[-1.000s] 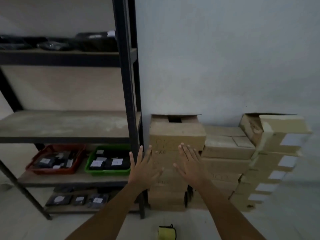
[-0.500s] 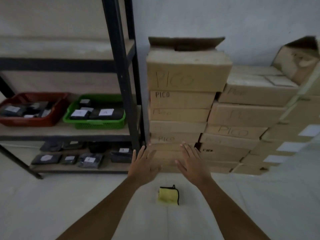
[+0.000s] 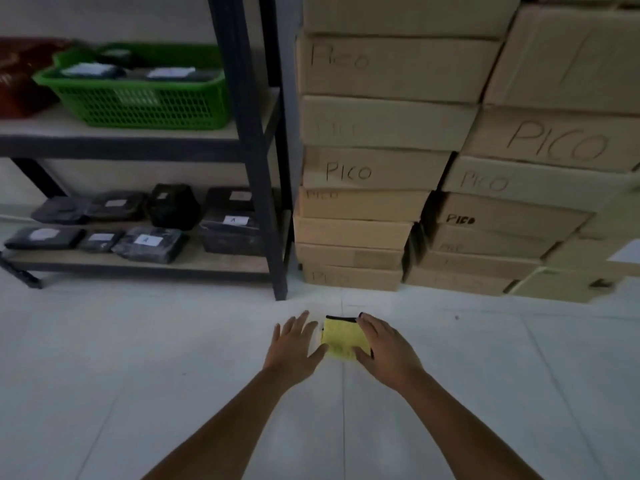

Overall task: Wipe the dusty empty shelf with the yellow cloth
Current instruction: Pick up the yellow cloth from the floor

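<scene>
Both hands have dropped to the folded yellow cloth point(image 3: 341, 338) on the white floor tiles point(image 3: 138, 358), lower centre of frame. Right hand point(image 3: 384, 351) rests over its right edge, fingers straight; left hand point(image 3: 292, 344) spread flat just beside it. Behind stand PICO cardboard boxes point(image 3: 374, 168) and a black metal shelf rack point(image 3: 249, 133).

"PICO" is handwritten on the stacked brown cardboard boxes point(image 3: 377, 169) — "A" on a white label on a black wrapped packet point(image 3: 147, 242) on the bottom shelf.

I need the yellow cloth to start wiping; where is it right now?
In the head view, the yellow cloth lies on the floor between both hands, just before the cardboard box stacks.
</scene>
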